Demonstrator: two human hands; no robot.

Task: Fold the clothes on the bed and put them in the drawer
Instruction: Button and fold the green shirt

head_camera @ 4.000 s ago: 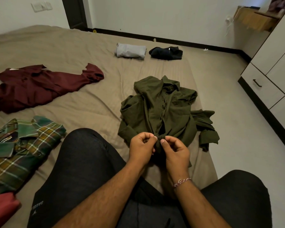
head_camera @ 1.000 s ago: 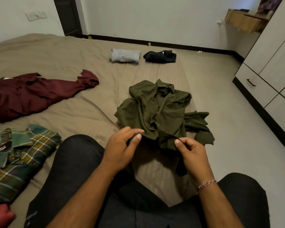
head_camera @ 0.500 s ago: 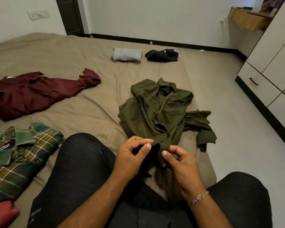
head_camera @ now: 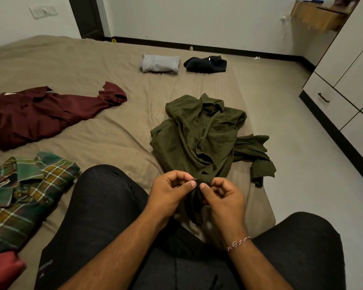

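Olive-green button-up shirt [head_camera: 199, 139] spread on the bed [head_camera: 105, 65], collar far, hem near, its long axis running away from the seated person. Left hand [head_camera: 170, 195] and right hand [head_camera: 223, 197] meet at the lower placket, fingers of each pinching the shirt's front edges, apparently at a button. The garment extends directly ahead of both hands, equally near each

Left hand [head_camera: 172, 193] and right hand [head_camera: 222, 195], spread apart a second ago, closed back together at 6 o'clock of the olive shirt [head_camera: 199, 139], both pinching its front hem; hem bunched narrower.
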